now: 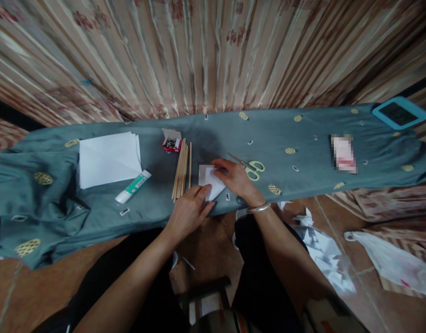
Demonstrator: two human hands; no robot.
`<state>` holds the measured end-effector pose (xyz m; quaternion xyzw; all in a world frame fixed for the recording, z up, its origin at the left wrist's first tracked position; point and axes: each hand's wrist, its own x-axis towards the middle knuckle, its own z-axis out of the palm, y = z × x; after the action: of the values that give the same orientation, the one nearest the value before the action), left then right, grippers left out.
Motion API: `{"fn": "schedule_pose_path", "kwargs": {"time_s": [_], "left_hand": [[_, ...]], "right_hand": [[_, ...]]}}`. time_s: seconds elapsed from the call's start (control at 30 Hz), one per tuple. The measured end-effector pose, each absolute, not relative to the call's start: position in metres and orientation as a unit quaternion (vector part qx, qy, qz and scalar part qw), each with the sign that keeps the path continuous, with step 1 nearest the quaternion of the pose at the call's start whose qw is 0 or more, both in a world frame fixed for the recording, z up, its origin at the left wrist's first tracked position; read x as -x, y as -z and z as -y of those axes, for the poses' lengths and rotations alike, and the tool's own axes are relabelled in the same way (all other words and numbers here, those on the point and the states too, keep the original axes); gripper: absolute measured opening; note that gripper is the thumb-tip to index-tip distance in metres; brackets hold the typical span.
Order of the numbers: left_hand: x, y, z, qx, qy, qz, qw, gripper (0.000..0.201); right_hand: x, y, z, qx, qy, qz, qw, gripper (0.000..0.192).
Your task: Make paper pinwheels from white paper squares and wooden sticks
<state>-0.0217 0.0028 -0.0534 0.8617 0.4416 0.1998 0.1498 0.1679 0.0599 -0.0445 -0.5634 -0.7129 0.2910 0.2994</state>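
While the left hand point(188, 210) rested its bent fingers on the lower left part of a small folded white paper point(216, 185), the right hand point(235, 177) lay over the paper's upper right part. Both hands had their fingers partly curled; whether either one pinched the sheet could not be told. The paper lay near the front edge of the cloth-covered bench point(275, 132), between a row of wooden sticks point(181, 171) on the left and green-handled scissors point(248, 165) on the right. One stick stood slightly apart from the others, nearer the paper. Just behind the sticks sat an open red box point(172, 143) with small metallic pieces inside. Farther left lay a stack of white sheets point(109, 159), with a green-and-white tube point(133, 187) at its lower right corner. A blue-framed display point(399, 113) occupied the far right end.
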Motion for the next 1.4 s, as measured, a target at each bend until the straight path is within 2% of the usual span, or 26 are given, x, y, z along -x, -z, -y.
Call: {"fn": "schedule_pose_path", "kwargs": {"time_s": [0.33,0.7,1.03,1.4], "left_hand": [[0.033,0.053,-0.003,-0.867,-0.245,-0.421,0.110,0.039],[0.024,0.072,0.006,-0.878,-0.204,-0.414,0.130,0.052],[0.023,0.065,0.007,-0.885,-0.165,-0.424,0.095,0.051],[0.023,0.065,0.007,-0.888,-0.146,-0.431,0.074,0.053]], "right_hand": [[-0.151,0.058,-0.067,0.576,-0.277,0.702,0.314,0.031],[-0.140,0.068,-0.068,0.568,-0.250,0.716,0.320,0.034],[-0.136,0.067,-0.068,0.587,-0.250,0.709,0.301,0.035],[-0.135,0.073,-0.068,0.580,-0.233,0.711,0.322,0.034]]}}
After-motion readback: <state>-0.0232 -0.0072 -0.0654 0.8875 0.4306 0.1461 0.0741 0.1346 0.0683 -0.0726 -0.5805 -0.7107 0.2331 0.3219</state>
